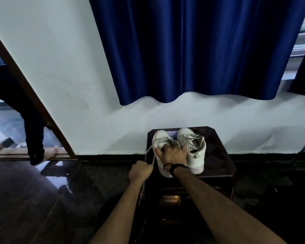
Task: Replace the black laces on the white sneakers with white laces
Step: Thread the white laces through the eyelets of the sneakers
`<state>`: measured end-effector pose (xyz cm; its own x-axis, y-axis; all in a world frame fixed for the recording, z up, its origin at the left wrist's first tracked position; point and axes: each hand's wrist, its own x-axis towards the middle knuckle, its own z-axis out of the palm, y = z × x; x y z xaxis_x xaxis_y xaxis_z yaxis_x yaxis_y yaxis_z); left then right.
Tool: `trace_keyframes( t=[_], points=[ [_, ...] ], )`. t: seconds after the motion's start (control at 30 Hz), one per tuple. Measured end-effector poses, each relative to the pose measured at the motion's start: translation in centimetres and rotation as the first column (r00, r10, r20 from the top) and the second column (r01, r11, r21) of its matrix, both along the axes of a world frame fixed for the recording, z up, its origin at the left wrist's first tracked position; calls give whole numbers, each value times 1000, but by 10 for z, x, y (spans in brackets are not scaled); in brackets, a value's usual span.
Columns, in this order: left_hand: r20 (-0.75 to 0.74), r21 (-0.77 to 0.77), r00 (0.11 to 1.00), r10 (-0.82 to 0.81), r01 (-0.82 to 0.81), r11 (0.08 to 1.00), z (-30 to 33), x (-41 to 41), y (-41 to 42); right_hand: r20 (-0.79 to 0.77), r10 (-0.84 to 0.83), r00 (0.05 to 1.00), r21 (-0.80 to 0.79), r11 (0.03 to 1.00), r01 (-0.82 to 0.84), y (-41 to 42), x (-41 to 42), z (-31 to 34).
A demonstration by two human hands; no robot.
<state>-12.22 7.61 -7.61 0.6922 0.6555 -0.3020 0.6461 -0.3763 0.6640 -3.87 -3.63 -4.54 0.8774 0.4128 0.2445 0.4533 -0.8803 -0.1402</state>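
Two white sneakers stand side by side on a small dark wooden table [218, 166], toes toward the wall. The right sneaker [195, 148] carries white laces. My right hand [173, 154] lies over the left sneaker [161, 138], fingers curled around its opening. My left hand [140, 170], to the left of the table, grips a white lace [149, 150] that runs up to the left sneaker's eyelets; its loose end hangs down below my fist. A bit of dark lace [173, 134] shows between the toes.
A blue curtain [192, 50] hangs on the white wall behind the table. At the left, a person's leg and bare foot [50, 154] stand in a doorway with a wooden frame. The floor [42, 199] is dark and glossy.
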Motion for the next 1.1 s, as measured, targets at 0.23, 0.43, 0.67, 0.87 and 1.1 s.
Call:
trace_keyframes(
  t=[0.23, 0.43, 0.67, 0.87, 1.1],
  points=[
    [332, -126, 943, 29, 14, 992, 8, 34, -4, -6, -8, 1000, 40, 999, 9, 2, 3, -9],
    [220, -20, 975, 38, -34, 999, -2, 13, -13, 23, -1, 1000, 33, 999, 0, 3, 7, -8],
    [252, 123, 966, 60, -93, 988, 3, 4, -1, 87, -5, 996, 88, 996, -3, 4, 5, -10],
    [308, 47, 950, -47, 34, 998, 29, 43, 21, 165, -63, 984, 111, 993, 45, 6, 6, -14],
    [161, 147, 976, -146, 122, 982, 38, 50, 35, 210, -40, 977, 150, 989, 9, 7, 9, -20]
  ],
)
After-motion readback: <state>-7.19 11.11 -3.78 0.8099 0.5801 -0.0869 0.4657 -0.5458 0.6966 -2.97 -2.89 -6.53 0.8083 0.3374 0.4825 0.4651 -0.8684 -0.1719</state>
